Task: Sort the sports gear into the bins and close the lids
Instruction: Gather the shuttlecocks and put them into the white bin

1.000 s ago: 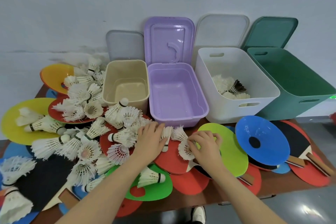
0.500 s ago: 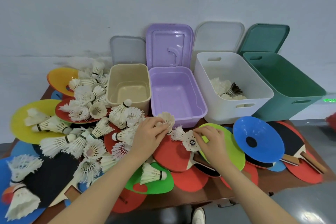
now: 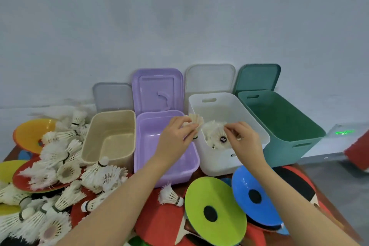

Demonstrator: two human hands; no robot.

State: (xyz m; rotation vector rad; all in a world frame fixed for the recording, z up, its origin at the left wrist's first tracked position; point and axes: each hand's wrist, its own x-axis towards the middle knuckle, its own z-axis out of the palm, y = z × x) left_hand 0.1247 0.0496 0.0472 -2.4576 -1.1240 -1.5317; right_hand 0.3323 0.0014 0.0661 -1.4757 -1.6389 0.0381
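Shuttlecock held: pinched in left hand, feathers fanned up and right, over the seam between purple bin and white bin.
Left hand: fingers curled round the shuttlecock, thumb on the near side; forearm crosses the purple bin.
Right hand: over the white bin's near half, fingertips drawn together in a pinch above the shuttlecocks there; cannot tell whether it actually grips one.
White bin: open, holds a heap of shuttlecocks, one showing a dark cork end; its pale lid leans on the wall behind.
Purple bin: open, nothing seen inside, just left of the white bin; purple lid upright behind it.
Beige bin: open, left of purple, touching it; grey lid behind.
Green bin: open, right of white, green lid leaning behind.
Loose shuttlecocks: big pile on the table's left, lying on red and yellow discs; one single shuttlecock lies on its side just in front of the purple bin.
Discs: lime disc and blue disc, each with a dark centre hole, near edge; orange disc far left.
Paddles: red and black, under and beside the blue disc.
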